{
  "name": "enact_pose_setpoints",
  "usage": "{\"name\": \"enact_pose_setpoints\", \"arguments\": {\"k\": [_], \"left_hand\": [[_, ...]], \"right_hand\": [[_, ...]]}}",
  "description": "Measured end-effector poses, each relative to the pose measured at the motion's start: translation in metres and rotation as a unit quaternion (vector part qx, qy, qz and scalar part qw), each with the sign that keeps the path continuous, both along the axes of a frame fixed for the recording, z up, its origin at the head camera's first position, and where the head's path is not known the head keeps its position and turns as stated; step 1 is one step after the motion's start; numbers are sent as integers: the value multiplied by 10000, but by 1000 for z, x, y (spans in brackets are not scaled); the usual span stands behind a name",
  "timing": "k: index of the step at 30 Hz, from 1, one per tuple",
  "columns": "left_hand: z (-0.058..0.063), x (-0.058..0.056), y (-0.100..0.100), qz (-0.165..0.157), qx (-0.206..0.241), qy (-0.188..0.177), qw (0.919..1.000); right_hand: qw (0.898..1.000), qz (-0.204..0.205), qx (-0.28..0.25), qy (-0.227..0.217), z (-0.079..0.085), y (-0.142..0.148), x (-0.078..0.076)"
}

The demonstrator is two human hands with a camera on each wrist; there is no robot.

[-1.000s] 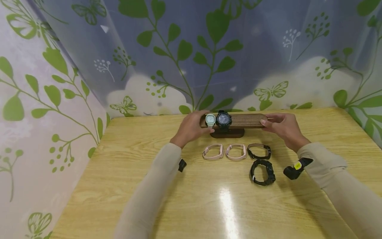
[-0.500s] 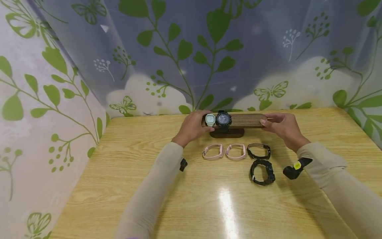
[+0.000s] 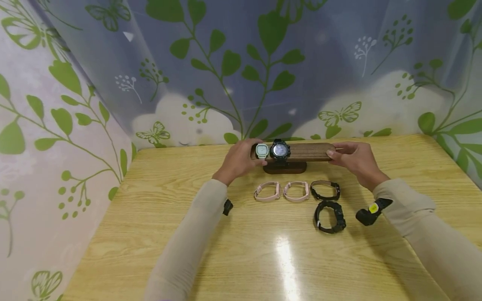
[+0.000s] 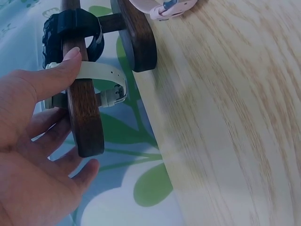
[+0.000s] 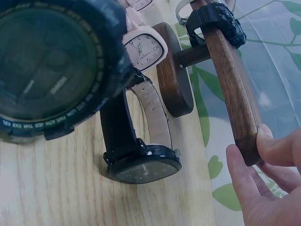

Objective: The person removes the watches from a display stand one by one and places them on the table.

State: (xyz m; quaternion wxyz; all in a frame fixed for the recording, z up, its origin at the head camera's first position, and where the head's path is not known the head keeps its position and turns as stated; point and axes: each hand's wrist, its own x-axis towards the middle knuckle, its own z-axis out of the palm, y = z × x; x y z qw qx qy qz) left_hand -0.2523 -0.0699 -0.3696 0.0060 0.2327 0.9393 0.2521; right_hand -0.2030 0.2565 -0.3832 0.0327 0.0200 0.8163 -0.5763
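Note:
On the table's far side stands a wooden watch stand point(image 3: 310, 152) with a horizontal bar on an oval base. A mint-green wristwatch point(image 3: 262, 150) is strapped round its left part, beside a black digital watch point(image 3: 280, 150). My left hand point(image 3: 239, 160) holds the mint-green watch at the bar's left end; in the left wrist view its thumb point(image 4: 60, 75) lies over the strap, the other fingers partly behind the bar. My right hand point(image 3: 355, 162) pinches the bar's right end between thumb and fingers. The right wrist view shows that end point(image 5: 247, 148) in the grip.
In front of the stand lie two pink watches point(image 3: 267, 191), a slimmer black watch point(image 3: 325, 190) and a chunky black watch point(image 3: 329, 217). The wooden table point(image 3: 180, 251) meets a leaf-patterned curtain point(image 3: 211, 83) close behind the stand.
The view has shifted slightly. My left hand and the mint-green watch have moved a little to the left, slightly widening the gap to the black watch. My right hand keeps its hold.

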Motion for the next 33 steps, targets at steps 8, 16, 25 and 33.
{"name": "enact_pose_setpoints", "arguments": {"k": [8, 16, 25, 33], "left_hand": [[1, 0, -10, 55, 74, -57, 9999], [1, 0, -22, 80, 165, -39, 9998], [1, 0, -33, 240, 144, -201, 9994], [3, 3, -37, 326, 194, -311, 9988]], "right_hand": [[10000, -33, -4, -41, -1, -1, -2], [10000, -47, -68, 39, 0, 0, 0], [10000, -13, -60, 52, -1, 0, 0], [10000, -42, 22, 26, 0, 0, 0]]}}
